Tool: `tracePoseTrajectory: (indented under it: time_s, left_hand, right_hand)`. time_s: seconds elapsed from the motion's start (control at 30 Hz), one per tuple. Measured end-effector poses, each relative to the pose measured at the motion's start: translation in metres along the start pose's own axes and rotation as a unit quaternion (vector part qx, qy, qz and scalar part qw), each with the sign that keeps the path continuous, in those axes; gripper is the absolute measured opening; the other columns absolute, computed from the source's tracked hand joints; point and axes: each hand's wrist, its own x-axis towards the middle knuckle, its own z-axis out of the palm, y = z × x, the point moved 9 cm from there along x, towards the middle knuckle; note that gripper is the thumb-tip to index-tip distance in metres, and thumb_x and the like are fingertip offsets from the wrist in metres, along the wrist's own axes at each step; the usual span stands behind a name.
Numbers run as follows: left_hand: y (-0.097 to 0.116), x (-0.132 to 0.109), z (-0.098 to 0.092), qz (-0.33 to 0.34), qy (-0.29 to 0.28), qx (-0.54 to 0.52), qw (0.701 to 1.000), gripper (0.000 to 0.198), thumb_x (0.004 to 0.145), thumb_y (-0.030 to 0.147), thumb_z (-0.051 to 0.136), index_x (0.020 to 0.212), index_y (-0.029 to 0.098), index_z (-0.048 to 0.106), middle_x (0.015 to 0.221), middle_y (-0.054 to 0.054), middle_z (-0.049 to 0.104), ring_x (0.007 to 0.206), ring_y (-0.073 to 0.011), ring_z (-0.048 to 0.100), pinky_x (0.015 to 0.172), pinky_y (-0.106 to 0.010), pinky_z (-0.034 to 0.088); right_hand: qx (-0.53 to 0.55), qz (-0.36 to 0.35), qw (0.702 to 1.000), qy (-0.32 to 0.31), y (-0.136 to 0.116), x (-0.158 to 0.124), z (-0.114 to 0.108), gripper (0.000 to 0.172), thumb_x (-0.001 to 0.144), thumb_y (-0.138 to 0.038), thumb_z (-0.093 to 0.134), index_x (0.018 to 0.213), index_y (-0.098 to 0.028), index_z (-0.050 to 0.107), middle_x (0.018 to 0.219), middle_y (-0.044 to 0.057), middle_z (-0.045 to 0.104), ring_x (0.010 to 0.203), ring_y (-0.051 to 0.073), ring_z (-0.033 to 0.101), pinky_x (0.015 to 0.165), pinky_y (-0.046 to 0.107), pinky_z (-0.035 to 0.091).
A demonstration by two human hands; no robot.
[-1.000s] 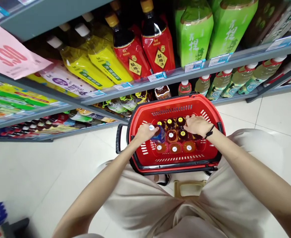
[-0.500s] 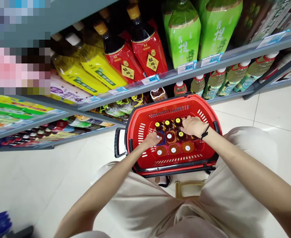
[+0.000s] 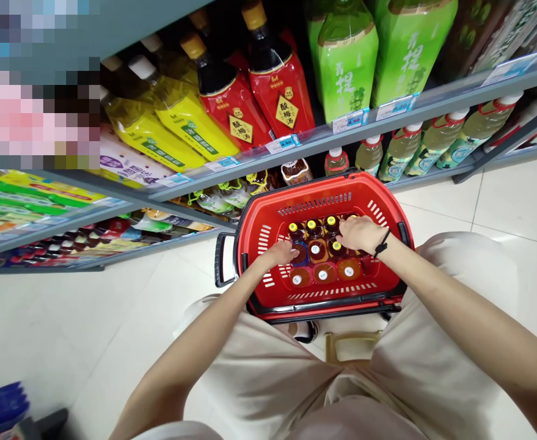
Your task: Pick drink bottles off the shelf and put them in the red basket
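A red shopping basket (image 3: 275,211) stands between my knees, with several small bottles in rows at its bottom. My left hand (image 3: 281,253) reaches in over the left side, its fingers closed at the top of a blue-labelled bottle (image 3: 300,255); the thumb covers the cap. My right hand (image 3: 358,234) is at the right end of the rows, fingers bent down round a dark yellow-capped bottle (image 3: 351,217), mostly hidden under the hand. Beside its fingertips are other yellow-capped bottles (image 3: 332,226). White-capped bottles (image 3: 323,274) make up the near row.
A drinks shelf (image 3: 250,160) runs across beyond the basket, holding red-labelled bottles (image 3: 284,98), green bottles (image 3: 348,73) and yellow ones (image 3: 195,131). Large jugs (image 3: 401,150) line the bottom shelf. The basket's black handle (image 3: 221,260) sticks out leftward. A small stool (image 3: 353,345) is below me.
The view has shifted slightly, so everything sits a little further right. Both hands stay among the bottles; the left thumb now covers the blue-labelled bottle's cap.
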Motion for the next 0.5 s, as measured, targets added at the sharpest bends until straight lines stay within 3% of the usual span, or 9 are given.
tracePoseTrajectory:
  time_s: [0.1, 0.17, 0.33, 0.5]
  left_hand:
    - [-0.010, 0.000, -0.001, -0.013, -0.052, -0.039, 0.998, 0.035, 0.099, 0.038, 0.060, 0.072, 0.018, 0.069, 0.084, -0.012, 0.080, 0.076, -0.0226, 0.079, 0.074, -0.029, 0.058]
    - [-0.016, 0.002, 0.001, -0.020, -0.069, -0.064, 0.995, 0.033, 0.099, 0.034, 0.061, 0.073, 0.017, 0.069, 0.090, -0.011, 0.082, 0.076, -0.0211, 0.079, 0.071, -0.026, 0.059]
    - [-0.023, 0.010, 0.014, -0.034, -0.084, -0.082, 0.993, 0.028, 0.103, 0.032, 0.060, 0.087, 0.012, 0.074, 0.094, -0.011, 0.083, 0.081, -0.0189, 0.080, 0.075, -0.023, 0.060]
    - [-0.021, 0.016, 0.016, -0.042, -0.079, -0.036, 0.995, 0.026, 0.105, 0.033, 0.063, 0.097, 0.011, 0.074, 0.092, -0.007, 0.080, 0.080, -0.0161, 0.077, 0.085, -0.033, 0.062]
  right_hand:
    - [-0.004, 0.000, 1.000, -0.007, -0.002, -0.002, 0.001, 0.043, 0.107, -0.030, 0.052, 0.137, -0.002, 0.068, 0.142, 0.027, 0.066, 0.134, 0.035, 0.064, 0.109, 0.041, 0.051]
    - [-0.006, -0.001, 1.000, -0.014, -0.005, -0.004, 0.001, 0.044, 0.108, -0.029, 0.051, 0.138, -0.002, 0.067, 0.141, 0.027, 0.066, 0.134, 0.035, 0.064, 0.110, 0.042, 0.051]
    - [-0.007, -0.006, 1.000, -0.024, -0.008, -0.008, 0.003, 0.044, 0.109, -0.029, 0.049, 0.138, 0.000, 0.066, 0.140, 0.027, 0.067, 0.133, 0.035, 0.064, 0.110, 0.042, 0.051]
    - [-0.007, -0.002, 1.000, -0.029, -0.009, -0.005, 0.008, 0.045, 0.109, -0.028, 0.048, 0.138, 0.000, 0.067, 0.139, 0.028, 0.067, 0.133, 0.036, 0.065, 0.107, 0.042, 0.051]
